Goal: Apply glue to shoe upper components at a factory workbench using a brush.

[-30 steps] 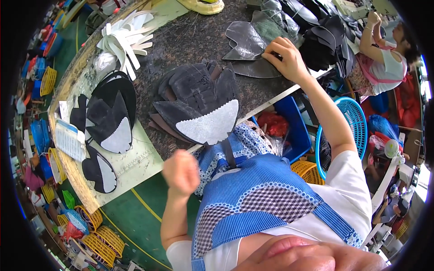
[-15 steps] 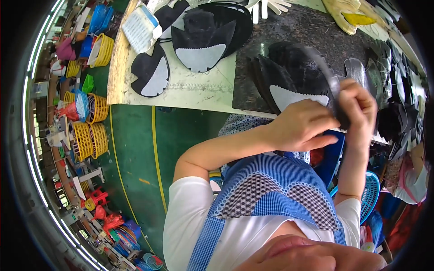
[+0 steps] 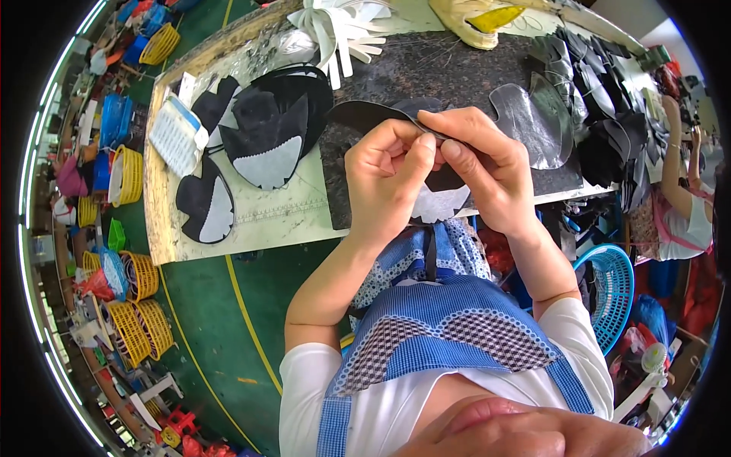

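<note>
Round blue basket [image 3: 615, 286], yellow baskets [image 3: 126, 331], green floor [image 3: 205, 320]

The scene is viewed steeply downward from head height through a fisheye lens. The blue gingham apron [image 3: 442, 301] is caught close at five o'clock, the worktable [image 3: 263, 234] farther off toward twelve.

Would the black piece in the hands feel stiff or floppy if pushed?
The black piece is probably flexible, not limp: it curves, yet its free end juts past the left hand. It seems light, judging by its thin edge and the fingertip grip.
</note>
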The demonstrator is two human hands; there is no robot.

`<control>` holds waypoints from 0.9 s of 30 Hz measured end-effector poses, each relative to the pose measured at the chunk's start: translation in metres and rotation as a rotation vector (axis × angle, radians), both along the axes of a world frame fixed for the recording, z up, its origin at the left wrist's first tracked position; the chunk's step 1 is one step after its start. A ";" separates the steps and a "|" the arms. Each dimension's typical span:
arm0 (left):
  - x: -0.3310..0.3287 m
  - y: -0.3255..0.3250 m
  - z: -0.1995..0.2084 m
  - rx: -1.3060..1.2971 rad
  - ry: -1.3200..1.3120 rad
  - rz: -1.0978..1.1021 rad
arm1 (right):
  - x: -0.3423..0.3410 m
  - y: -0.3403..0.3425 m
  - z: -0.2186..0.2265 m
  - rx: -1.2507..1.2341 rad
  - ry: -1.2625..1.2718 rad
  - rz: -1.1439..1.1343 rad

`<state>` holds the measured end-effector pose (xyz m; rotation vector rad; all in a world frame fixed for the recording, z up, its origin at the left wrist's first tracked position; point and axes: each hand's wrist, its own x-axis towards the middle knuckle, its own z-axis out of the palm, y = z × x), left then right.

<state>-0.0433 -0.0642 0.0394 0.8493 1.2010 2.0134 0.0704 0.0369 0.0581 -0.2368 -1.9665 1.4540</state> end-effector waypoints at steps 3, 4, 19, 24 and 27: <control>0.003 0.001 -0.005 0.001 0.065 0.028 | 0.002 0.004 -0.008 -0.247 -0.041 0.067; 0.005 0.002 -0.004 -0.001 0.068 0.018 | 0.004 0.004 -0.008 -0.249 -0.037 0.057; 0.008 0.005 -0.008 -0.033 0.054 -0.018 | 0.012 0.001 -0.021 -0.056 0.056 -0.095; 0.010 0.007 -0.007 -0.083 -0.011 -0.008 | 0.014 0.001 -0.020 -0.086 0.026 -0.105; 0.010 0.006 -0.003 -0.109 -0.098 -0.055 | 0.015 0.002 -0.020 0.026 0.034 -0.128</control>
